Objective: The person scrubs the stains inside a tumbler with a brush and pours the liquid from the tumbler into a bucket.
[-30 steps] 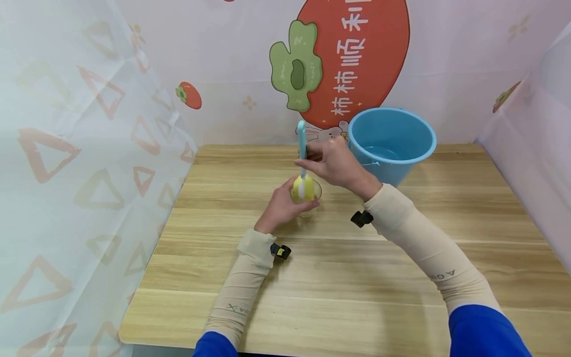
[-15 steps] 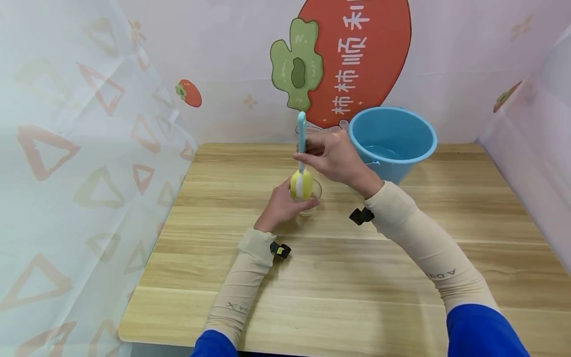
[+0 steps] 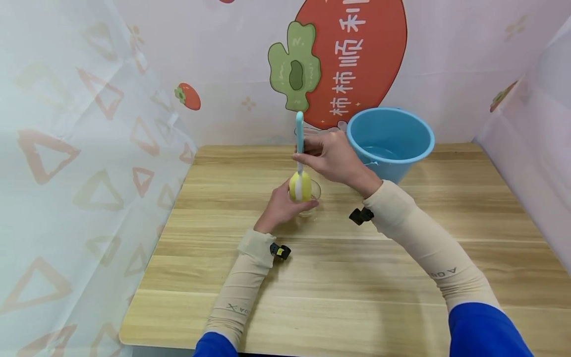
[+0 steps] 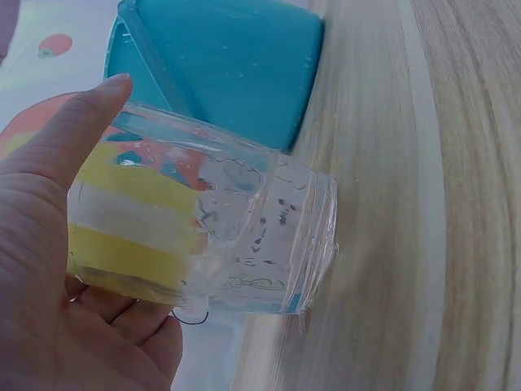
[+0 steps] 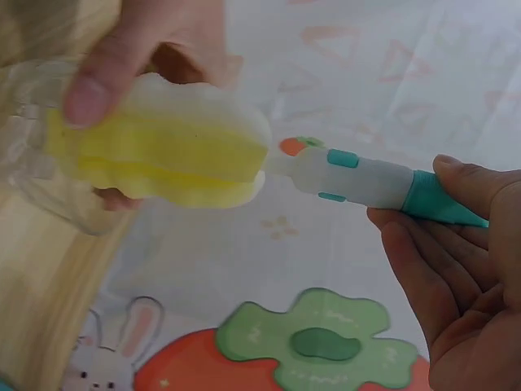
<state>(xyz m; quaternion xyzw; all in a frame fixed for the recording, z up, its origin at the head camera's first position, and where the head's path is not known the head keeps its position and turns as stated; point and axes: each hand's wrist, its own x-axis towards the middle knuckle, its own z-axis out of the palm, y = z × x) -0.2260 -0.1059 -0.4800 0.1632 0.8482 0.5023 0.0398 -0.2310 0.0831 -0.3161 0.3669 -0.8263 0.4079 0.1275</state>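
Note:
A sponge bottle brush with a teal handle (image 3: 300, 130) stands nearly upright in the head view. Its yellow-and-white sponge head (image 5: 191, 151) is partly inside a clear glass (image 4: 264, 216) and partly above the rim. My left hand (image 3: 283, 206) grips the glass, thumb on one side and fingers on the other. Near the lower end of the handle, my right hand (image 3: 332, 156) pinches the brush between thumb and fingers. Through the wet wall in the left wrist view, the sponge fills the upper part of the glass; droplets show further down.
A light blue bucket (image 3: 383, 134) stands just right of my right hand, at the back of the wooden table (image 3: 357, 282). Behind the table hangs a printed cloth (image 3: 241, 64), and cloth also covers both sides.
The brush and my right hand have risen slightly, so more of the sponge shows above the glass rim. My left hand holds the glass in the same place.

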